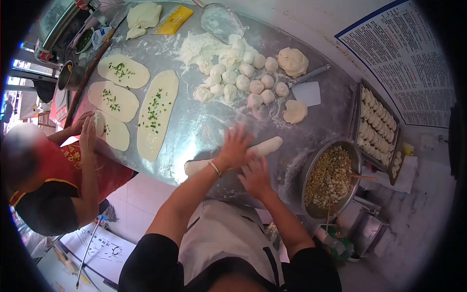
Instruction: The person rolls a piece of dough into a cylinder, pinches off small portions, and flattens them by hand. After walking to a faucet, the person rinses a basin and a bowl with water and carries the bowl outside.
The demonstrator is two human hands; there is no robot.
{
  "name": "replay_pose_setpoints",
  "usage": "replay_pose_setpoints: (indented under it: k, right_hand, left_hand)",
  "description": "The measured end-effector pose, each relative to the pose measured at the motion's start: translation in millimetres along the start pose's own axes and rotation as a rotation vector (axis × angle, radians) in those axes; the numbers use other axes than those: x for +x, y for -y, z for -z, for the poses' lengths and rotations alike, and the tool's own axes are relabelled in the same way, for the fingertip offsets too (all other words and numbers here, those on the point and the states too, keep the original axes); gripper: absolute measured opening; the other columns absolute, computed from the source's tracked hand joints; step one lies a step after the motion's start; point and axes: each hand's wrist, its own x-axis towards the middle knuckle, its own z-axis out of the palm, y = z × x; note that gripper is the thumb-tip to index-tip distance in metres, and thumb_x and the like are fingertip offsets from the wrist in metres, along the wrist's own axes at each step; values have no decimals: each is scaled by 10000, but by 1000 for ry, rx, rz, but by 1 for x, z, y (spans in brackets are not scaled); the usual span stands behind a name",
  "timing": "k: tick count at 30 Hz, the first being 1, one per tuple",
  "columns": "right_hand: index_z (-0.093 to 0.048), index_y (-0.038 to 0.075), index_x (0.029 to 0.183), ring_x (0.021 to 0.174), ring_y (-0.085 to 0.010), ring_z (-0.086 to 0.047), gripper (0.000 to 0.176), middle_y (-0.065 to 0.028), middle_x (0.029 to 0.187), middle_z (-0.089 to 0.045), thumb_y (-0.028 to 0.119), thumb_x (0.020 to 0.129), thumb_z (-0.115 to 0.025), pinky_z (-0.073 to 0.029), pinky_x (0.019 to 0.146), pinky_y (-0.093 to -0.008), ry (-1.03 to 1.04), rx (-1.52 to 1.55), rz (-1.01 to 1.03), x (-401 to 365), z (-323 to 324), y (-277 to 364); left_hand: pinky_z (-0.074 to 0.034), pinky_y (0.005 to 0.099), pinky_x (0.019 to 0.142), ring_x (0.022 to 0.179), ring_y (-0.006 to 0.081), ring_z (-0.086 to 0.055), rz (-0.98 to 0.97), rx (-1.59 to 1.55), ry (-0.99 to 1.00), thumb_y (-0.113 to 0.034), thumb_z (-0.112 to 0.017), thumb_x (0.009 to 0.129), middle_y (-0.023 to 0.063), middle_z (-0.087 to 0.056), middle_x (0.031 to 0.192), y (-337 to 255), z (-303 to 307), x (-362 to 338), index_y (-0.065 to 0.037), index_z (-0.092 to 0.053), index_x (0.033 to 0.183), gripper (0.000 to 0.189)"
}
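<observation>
A long roll of pale dough lies on the metal worktable in front of me. My left hand, with a light band at its wrist, lies flat across the middle of the roll, fingers spread and slightly blurred. On the near side of the roll, my right hand has its fingers stretched out against the dough. Both palms face down, and together they hide the roll's middle. Beyond them are several floured dough balls and a flattened dough piece.
Oval dough sheets with chopped green onion lie left. A co-worker's hands handle dough there. A steel bowl of filling stands right, near a tray of dumplings. Loose flour, a scoop and a white scraper are farther back.
</observation>
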Motion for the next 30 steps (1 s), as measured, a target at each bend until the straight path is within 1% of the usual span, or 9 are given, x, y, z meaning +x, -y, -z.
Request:
replay_pose_setpoints:
  k: [3,8,11,14,17,21,25,26,30]
  right_hand:
    - [-458,125,1485,1456,-340,-363,690,-113,1574,-390,328,878,-713,-242,1186,-592,-126,15,-38,-34,0,-9]
    - [-451,146,1492,1465,-346,-349,690,-101,1600,-357,308,877,-719,-252,1178,-605,-171,25,32,19,-10,-32]
    - [-476,154,1465,1467,-343,-343,628,-96,1598,-352,282,893,-703,-244,1183,-605,-273,-105,55,115,22,-34]
    - [-531,134,1402,1386,-343,-436,518,-114,1530,-432,250,918,-678,-334,1134,-558,-546,-134,26,164,47,-21]
    - [-562,104,1356,1270,-346,-514,447,-128,1440,-512,223,937,-663,-410,1049,-496,-496,282,-76,124,12,-6]
    - [-586,52,1270,1048,-271,-643,419,-121,1238,-653,389,1022,-570,-509,890,-401,115,1408,-472,62,-39,21]
    - [-650,29,1071,924,-245,-663,456,-114,1055,-698,470,1013,-548,-534,800,-396,22,2297,-715,98,-36,66]
    - [-653,32,1028,891,-247,-666,441,-112,1016,-696,462,1007,-553,-538,782,-393,-55,2371,-676,117,-37,68]
    - [-592,96,868,694,-228,-623,229,-66,768,-618,311,926,-642,-556,679,-380,-397,2532,-642,165,-49,37]
  left_hand:
    - [-222,590,1197,1501,412,-250,-20,-317,149,-503,-683,886,237,-325,1582,-18,32,-53,-41,-397,1499,819]
    - [-382,491,1076,1254,373,-499,-4,183,7,-473,-739,839,180,-498,1422,28,52,-127,-106,-448,1488,799]
    - [-441,448,850,995,323,-552,195,246,-234,-339,-669,894,151,-572,1262,64,73,-63,-112,-554,1378,547]
    - [-455,442,828,978,330,-550,197,155,-277,-345,-658,907,139,-569,1090,91,96,-20,-90,-596,1241,425]
    - [-479,443,816,1006,337,-549,166,142,-43,-425,-766,806,139,-567,1059,70,107,-35,-92,-557,1264,604]
    - [-536,474,796,912,377,-626,282,-134,19,-358,-815,792,175,-618,1030,95,73,-42,-33,-578,1243,605]
    - [-579,369,760,829,222,-698,513,-1107,543,-275,-763,843,104,-712,955,82,120,-36,-6,-639,1132,414]
    - [-573,315,668,761,144,-669,411,-1068,640,-257,-752,867,45,-683,921,87,118,-40,3,-630,1178,424]
    - [-537,297,544,606,139,-631,450,-1073,671,-168,-725,855,62,-668,843,60,156,-68,31,-618,1173,390]
